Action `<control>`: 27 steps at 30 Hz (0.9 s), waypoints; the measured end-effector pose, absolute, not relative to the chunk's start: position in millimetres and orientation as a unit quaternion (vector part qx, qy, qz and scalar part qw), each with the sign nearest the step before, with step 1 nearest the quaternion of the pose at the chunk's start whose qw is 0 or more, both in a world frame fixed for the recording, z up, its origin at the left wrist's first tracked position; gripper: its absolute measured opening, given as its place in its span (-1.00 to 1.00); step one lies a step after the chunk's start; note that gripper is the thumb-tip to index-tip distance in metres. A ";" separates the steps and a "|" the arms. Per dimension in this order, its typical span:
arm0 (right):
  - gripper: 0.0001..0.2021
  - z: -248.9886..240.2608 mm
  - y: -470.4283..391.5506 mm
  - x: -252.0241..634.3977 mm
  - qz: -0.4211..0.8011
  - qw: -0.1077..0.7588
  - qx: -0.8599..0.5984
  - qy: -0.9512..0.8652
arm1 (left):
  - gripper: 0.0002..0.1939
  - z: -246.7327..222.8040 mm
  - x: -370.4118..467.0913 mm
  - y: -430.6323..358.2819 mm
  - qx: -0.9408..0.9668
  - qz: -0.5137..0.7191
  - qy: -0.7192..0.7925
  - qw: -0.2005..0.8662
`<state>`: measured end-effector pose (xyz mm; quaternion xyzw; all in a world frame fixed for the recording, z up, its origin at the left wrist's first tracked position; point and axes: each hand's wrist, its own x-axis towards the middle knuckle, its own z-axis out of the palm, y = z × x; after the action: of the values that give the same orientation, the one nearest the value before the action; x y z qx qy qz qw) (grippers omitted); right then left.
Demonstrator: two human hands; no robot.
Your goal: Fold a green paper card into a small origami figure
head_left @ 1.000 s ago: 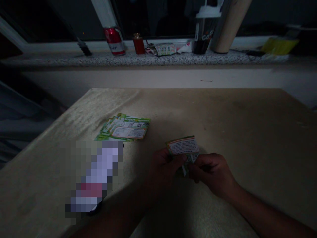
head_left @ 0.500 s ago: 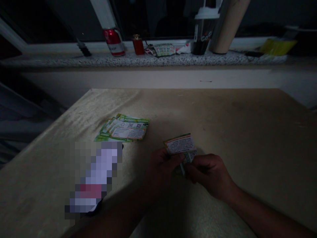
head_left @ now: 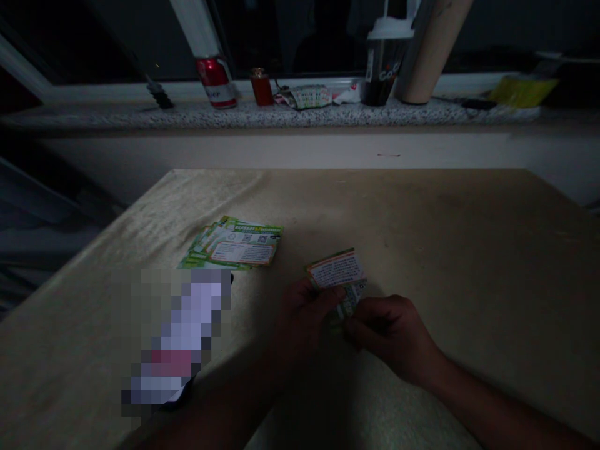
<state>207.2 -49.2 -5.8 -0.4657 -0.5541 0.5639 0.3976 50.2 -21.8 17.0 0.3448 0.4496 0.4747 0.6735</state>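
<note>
A green-and-white paper card [head_left: 335,270] is thumb-pinched by the left hand [head_left: 307,310]. Its edge is gripped by the curled right hand [head_left: 392,331].

Left hand [head_left: 304,315] bare, right hand [head_left: 398,334] bare; slim bare forearms [head_left: 487,397].

The card [head_left: 334,269] is printed in green, white and orange, and its printed face is turned up. On its upper part, rows of dark text, too small to be read, are set in a white panel edged with orange; the green lower part is partly covered. It is tilted, its top edge raised towards the right. It is gripped at the left by the left hand [head_left: 304,314] and at the lower right by the right hand [head_left: 396,337], over the table [head_left: 445,250].
</note>
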 end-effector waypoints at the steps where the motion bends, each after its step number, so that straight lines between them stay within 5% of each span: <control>1: -0.70 -6.1 -49.3 206.9 0.566 0.399 -0.467 -0.551 | -0.88 17.3 50.4 -21.4 0.343 0.479 0.450 0.671; 13: -0.76 -5.4 -49.0 207.1 0.585 0.394 -0.451 -0.548 | -0.90 14.8 48.4 -21.4 0.368 0.478 0.448 0.660; 20: -0.86 2.6 -40.6 222.9 0.542 0.505 -0.452 -0.497 | -0.86 12.2 46.5 -22.9 0.425 0.463 0.423 0.652; 27: -0.92 3.5 -37.9 231.0 0.494 0.522 -0.454 -0.527 | -0.78 3.4 43.0 -24.9 0.477 0.432 0.431 0.632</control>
<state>231.0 -37.9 3.5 -0.4541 -0.5266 0.4936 0.5223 43.0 -24.9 3.4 0.4774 0.4311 0.4324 0.6319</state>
